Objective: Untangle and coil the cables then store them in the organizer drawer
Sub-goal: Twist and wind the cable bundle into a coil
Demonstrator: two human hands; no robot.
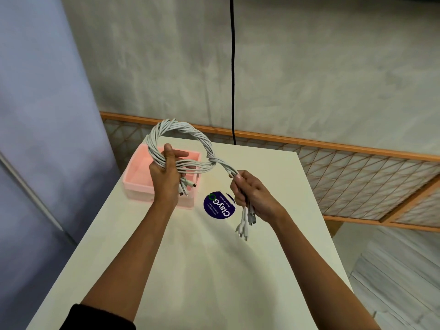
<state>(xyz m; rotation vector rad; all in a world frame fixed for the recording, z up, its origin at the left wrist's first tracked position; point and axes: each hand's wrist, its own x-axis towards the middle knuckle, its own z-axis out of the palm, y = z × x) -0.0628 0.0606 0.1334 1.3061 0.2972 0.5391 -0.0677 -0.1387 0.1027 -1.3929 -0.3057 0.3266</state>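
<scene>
Above the pale rectangular table (214, 270), one end of the bundle of white cables (183, 128) was gripped by the right hand (252, 196); its twisted loop was clutched by the left hand (165, 177), held over the pink plastic organizer drawer (137, 172) farther back.
</scene>
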